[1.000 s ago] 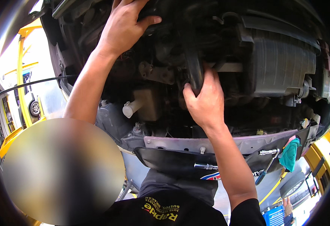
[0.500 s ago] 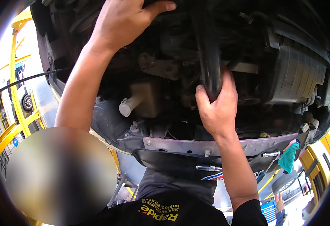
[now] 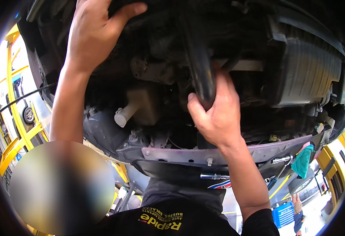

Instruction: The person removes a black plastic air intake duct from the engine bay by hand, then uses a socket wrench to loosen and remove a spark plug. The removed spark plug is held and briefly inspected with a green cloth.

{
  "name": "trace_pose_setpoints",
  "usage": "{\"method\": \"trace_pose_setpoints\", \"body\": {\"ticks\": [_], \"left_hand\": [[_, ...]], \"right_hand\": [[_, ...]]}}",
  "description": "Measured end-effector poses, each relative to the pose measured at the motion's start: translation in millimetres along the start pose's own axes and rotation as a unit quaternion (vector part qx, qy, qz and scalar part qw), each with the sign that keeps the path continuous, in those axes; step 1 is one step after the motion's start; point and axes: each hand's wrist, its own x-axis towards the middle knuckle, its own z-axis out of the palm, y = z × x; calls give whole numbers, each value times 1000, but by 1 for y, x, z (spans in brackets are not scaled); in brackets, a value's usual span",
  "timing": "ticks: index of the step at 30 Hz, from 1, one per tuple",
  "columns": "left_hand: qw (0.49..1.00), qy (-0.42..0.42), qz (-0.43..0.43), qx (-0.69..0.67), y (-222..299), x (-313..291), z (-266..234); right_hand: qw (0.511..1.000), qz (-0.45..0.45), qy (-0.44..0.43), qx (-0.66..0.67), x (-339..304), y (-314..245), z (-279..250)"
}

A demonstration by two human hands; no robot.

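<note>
My right hand (image 3: 221,114) wraps round the lower end of a thick, shiny black tube (image 3: 202,74), its thumb on the left side and its fingers on the right. The tube runs up into the dark underside of a car. My left hand (image 3: 90,33) is raised at the upper left with its thumb stretched to the right against dark parts. Its other fingers are hidden, and I cannot see what they touch. Left of the tube, below my left hand, sits a dull plastic reservoir (image 3: 143,106) with a pale capped neck (image 3: 122,117).
A metal crossbar (image 3: 176,153) spans the car's near edge. Two sockets, one at the middle (image 3: 214,176) and one farther right (image 3: 281,159), lie by a teal cloth (image 3: 302,163). Yellow lift posts (image 3: 17,106) stand at the sides. Another person's hand (image 3: 297,204) shows beside a blue tool cabinet (image 3: 283,215).
My left hand has moved left and slightly down. My right hand and the black tube have moved a little left. The whole view has also drifted slightly.
</note>
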Motion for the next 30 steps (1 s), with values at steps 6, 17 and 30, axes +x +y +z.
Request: {"method": "trace_pose_setpoints", "body": {"ticks": [6,17,30], "left_hand": [[997,-48,-49,31,-12,-5,-8],[986,-76,-148,7,9,-9,-18],[985,-94,-142,22,2,-9,-18]], "right_hand": [[999,23,-31,-33,3,-7,-1],[995,65,-47,-58,2,-20,-1],[996,66,-45,-27,3,-18,-3]]}}
